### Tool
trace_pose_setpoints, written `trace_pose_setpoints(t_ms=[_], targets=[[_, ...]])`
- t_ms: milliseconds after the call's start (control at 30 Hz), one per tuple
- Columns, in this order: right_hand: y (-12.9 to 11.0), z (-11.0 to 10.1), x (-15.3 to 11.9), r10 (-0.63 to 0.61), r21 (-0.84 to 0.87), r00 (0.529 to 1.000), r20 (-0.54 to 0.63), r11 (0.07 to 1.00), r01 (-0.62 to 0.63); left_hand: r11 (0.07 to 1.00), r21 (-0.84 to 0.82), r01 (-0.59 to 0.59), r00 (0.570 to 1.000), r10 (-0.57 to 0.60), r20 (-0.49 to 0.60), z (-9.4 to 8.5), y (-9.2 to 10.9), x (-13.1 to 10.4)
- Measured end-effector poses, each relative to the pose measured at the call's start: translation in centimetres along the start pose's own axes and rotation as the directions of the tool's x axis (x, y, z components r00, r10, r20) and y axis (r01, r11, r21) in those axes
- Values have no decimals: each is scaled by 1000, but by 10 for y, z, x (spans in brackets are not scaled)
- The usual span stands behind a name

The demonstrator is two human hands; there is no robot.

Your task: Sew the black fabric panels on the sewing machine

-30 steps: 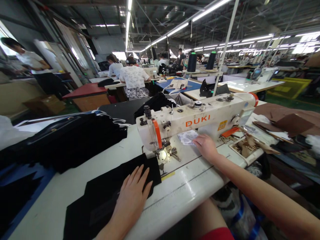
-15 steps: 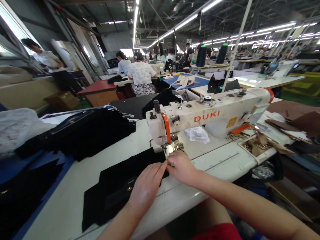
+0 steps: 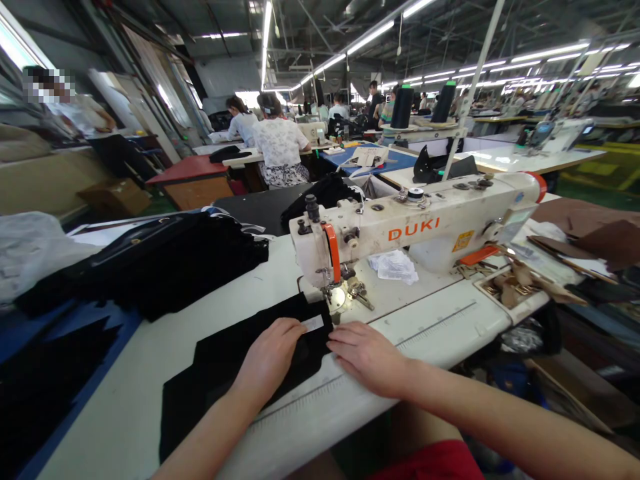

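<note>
A black fabric piece (image 3: 220,357) lies flat on the sewing machine bed, its right end just in front of the presser foot (image 3: 331,293). Near that end rests a small white label (image 3: 313,323). My left hand (image 3: 267,360) lies over the fabric, fingers closed, with the fingertips at the label's left end. At the fabric's right edge is my right hand (image 3: 370,357); its fingers are stretched out and slightly apart, their tips touching the edge. The white sewing machine (image 3: 370,233) stands behind both hands, its lamp lighting the needle area.
A stack of white labels (image 3: 394,267) lies under the machine arm. A tray (image 3: 515,290) of small metal parts sits at the right. Piled black pieces (image 3: 165,260) lie at the left beside a plastic bag (image 3: 40,253). Several people work at tables behind.
My hands have moved apart, the left one leftward along the fabric and the right one slightly toward me. The white label now shows on the fabric; the brass-coloured stud is no longer visible.
</note>
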State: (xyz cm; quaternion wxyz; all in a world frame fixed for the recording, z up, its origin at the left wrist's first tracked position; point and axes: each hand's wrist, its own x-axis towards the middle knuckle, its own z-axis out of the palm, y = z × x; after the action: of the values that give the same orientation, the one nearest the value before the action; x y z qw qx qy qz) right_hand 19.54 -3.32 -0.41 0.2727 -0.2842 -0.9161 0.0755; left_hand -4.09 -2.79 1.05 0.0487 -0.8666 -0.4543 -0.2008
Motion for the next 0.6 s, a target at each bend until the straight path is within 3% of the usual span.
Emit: trace_pose_setpoints(t_ms=[233, 433, 500, 600], targets=[[-2, 0, 1, -17, -63, 998, 60, 998, 20, 999, 20, -46, 996, 44, 81, -5, 11, 15], [1, -2, 4, -58, -119, 992, 108, 990, 71, 971, 184, -151, 961, 101, 258, 0, 16, 29], [4, -2, 7, -73, -151, 988, 135, 984, 94, 965, 207, -161, 961, 105, 256, 2, 15, 30], [8, -1, 11, -91, -177, 984, 153, 977, 118, 960, 217, -178, 979, 150, 140, 7, 12, 28]])
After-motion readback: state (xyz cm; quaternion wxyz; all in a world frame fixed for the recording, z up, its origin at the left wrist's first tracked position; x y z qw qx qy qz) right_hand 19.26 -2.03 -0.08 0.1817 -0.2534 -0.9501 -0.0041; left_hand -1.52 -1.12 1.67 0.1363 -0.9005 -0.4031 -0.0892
